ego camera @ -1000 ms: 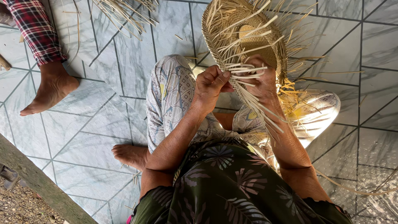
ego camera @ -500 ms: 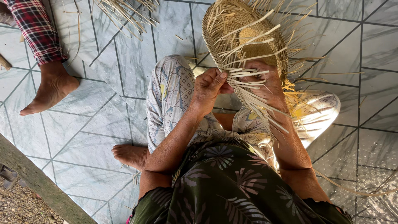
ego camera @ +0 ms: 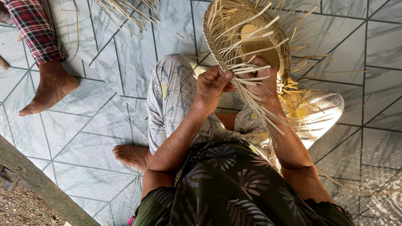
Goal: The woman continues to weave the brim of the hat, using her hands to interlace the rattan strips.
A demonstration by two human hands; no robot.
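One half-woven straw hat (ego camera: 251,37), left hand (ego camera: 213,86) pinching one loose strip, right hand (ego camera: 261,86) gripping the rim, two hands working

- A tiled floor (ego camera: 96,125), pale blue-grey with dark seams.
- Another person's bare foot (ego camera: 48,90) resting on it at upper left, below a red plaid trouser leg (ego camera: 35,29).
- Loose straw strips (ego camera: 125,10) scattered along the top.
- A wooden beam (ego camera: 39,184) crossing the lower left corner.

Pale grey tiled floor (ego camera: 96,125) with dark diagonal lines, sunlit at right; a wooden beam (ego camera: 37,184) edges gravel ground (ego camera: 25,207).
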